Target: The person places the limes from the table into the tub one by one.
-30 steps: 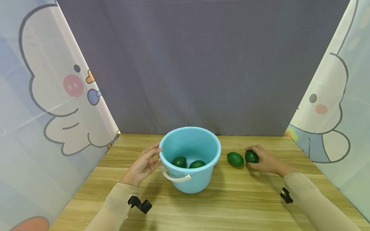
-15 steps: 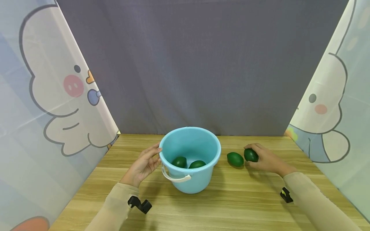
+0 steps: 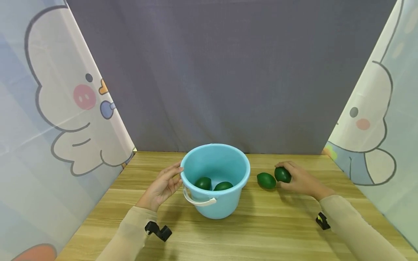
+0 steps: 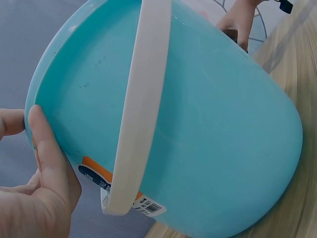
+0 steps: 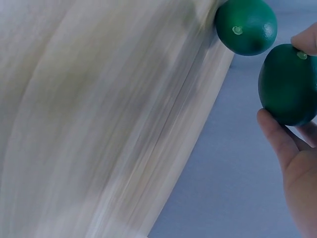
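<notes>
The light-blue bucket (image 3: 226,203), just below the centre of the head view, holds two green fruits (image 3: 203,183). Your left hand (image 3: 163,187) rests loose fingers against its rim. Right of it, your right hand (image 3: 299,182) grips a third fruit (image 3: 282,174) — shifted slightly left and up since a second ago — beside a fourth fruit (image 3: 266,180) on the table (image 3: 254,235).

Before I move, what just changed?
The right hand, gripping a green fruit throughout, has shifted it slightly left and up in the head view, nearer the loose green fruit. No new grasp or release. The blue bucket, the left hand at its rim and the two fruits inside stayed put.
</notes>
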{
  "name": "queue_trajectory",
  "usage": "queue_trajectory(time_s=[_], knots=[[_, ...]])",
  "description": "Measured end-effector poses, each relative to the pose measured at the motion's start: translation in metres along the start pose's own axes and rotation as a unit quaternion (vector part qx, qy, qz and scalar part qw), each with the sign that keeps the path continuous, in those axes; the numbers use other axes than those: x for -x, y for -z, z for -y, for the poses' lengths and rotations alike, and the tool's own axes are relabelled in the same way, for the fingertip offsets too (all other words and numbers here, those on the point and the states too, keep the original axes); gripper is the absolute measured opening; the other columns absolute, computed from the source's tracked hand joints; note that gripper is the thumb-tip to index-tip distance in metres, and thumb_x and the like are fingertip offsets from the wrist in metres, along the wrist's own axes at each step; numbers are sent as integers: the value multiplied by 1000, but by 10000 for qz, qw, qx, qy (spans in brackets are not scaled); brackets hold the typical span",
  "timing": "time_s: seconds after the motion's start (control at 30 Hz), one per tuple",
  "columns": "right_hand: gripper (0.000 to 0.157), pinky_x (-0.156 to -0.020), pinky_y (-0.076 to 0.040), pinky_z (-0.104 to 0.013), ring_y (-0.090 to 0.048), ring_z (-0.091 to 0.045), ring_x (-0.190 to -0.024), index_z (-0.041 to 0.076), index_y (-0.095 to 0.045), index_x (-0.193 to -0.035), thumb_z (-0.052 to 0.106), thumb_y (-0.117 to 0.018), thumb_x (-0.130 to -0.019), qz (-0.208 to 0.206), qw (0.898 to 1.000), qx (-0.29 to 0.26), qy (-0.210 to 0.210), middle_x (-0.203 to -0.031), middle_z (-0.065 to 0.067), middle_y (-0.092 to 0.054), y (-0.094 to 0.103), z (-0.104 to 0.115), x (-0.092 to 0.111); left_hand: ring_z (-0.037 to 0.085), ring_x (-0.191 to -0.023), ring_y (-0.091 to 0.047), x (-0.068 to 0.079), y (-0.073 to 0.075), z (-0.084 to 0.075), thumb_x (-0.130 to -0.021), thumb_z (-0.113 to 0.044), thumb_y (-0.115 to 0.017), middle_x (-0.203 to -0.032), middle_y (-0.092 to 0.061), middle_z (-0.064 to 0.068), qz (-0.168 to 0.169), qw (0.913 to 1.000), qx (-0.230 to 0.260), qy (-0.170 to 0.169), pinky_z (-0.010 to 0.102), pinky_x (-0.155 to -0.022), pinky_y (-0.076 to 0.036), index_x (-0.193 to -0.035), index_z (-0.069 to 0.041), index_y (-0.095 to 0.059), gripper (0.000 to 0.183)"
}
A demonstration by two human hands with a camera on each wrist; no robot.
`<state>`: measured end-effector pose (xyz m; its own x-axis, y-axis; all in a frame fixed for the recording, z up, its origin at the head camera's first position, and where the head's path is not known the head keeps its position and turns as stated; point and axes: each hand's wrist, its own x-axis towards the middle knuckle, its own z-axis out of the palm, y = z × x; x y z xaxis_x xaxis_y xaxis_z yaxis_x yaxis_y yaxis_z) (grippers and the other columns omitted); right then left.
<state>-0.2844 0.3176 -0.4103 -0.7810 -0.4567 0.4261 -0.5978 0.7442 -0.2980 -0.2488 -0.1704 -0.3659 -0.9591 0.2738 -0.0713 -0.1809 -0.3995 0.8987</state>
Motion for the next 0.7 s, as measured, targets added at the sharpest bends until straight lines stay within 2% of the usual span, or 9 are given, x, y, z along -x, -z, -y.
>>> queue_trajectory(time_s=[0.43,0.7], knots=[[54,-67,-57,-39,-62,-27,-94,5,-58,-127,11,-80,-78,-219,9996,-64,146,-123,-18,-59,2,5,-3,8,-77,-65,0,0,0,-101,-8,-55,-131,-50,12,5,10000,-30,28,12,-67,-55,-155,-3,-32,60],[53,-65,-57,-36,-63,-22,-90,2,-59,-125,8,-80,-77,-444,9978,46,489,-120,-16,-61,2,5,-8,7,-74,-65,0,0,0,-100,-7,-54,-124,-55,10,-4,10000,-20,28,12,-66,-55,-156,-3,-31,60]])
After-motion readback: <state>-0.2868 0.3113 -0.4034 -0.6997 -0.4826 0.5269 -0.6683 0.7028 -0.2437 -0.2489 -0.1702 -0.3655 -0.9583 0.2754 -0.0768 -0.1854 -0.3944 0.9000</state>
